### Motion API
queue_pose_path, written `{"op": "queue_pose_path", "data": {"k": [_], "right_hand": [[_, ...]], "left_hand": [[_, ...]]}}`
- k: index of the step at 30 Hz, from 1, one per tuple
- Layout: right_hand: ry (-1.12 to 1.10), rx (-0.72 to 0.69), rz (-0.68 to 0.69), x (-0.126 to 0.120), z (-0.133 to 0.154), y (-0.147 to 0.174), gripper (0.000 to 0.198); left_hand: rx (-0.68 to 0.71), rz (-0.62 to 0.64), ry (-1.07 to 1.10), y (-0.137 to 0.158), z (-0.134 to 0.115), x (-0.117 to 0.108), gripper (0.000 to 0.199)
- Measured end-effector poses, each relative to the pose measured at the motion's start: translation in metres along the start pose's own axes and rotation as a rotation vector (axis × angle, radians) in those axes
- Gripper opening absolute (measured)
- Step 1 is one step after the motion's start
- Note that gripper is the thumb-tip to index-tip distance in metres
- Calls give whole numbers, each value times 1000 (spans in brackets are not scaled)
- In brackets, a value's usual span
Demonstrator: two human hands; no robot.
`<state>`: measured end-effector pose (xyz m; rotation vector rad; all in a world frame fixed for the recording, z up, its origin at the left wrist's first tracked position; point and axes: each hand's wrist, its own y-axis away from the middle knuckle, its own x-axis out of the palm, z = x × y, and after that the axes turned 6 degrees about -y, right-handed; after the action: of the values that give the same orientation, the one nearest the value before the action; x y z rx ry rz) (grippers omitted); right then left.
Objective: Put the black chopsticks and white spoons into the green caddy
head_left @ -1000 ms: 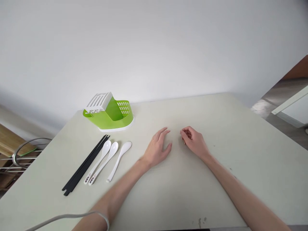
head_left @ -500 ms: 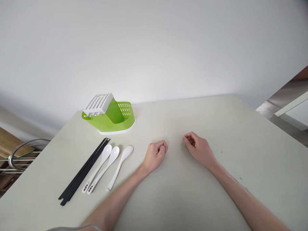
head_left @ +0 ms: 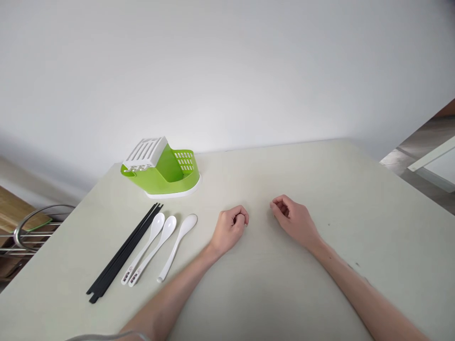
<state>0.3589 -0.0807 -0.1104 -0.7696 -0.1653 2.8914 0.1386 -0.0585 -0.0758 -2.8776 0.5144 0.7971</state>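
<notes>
My left hand [head_left: 229, 229] rests on the pale table [head_left: 284, 293] as a loose fist, holding nothing. My right hand [head_left: 295, 219] lies a little to its right, fingers curled in, also with nothing in it. Left of my left hand lie three white spoons [head_left: 161, 247] side by side, bowls pointing away from me. A bundle of black chopsticks [head_left: 124, 252] lies along their left side. Behind them stands a green and white cutlery drainer [head_left: 160, 167] near the table's far left corner.
A white wall rises behind the table. A metal wire rack [head_left: 26, 232] and wooden boards sit off the table's left edge. Floor and a white panel [head_left: 432, 156] show beyond the right edge. A grey cable [head_left: 106, 336] crosses my left forearm at the bottom.
My left hand has pulled back slightly and curled from flat and open into a fist. My right hand has barely shifted. The spoons, chopsticks and drainer lie as before.
</notes>
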Motion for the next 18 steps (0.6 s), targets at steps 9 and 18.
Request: {"op": "queue_pose_path", "data": {"k": [9,18], "right_hand": [[6,0,17,-1,3,1,34],[8,-1,15,0,2,1,29]], "left_hand": [[20,-9,0,0,1,1,20],[32,-6,-3,0,3,2,21]]}}
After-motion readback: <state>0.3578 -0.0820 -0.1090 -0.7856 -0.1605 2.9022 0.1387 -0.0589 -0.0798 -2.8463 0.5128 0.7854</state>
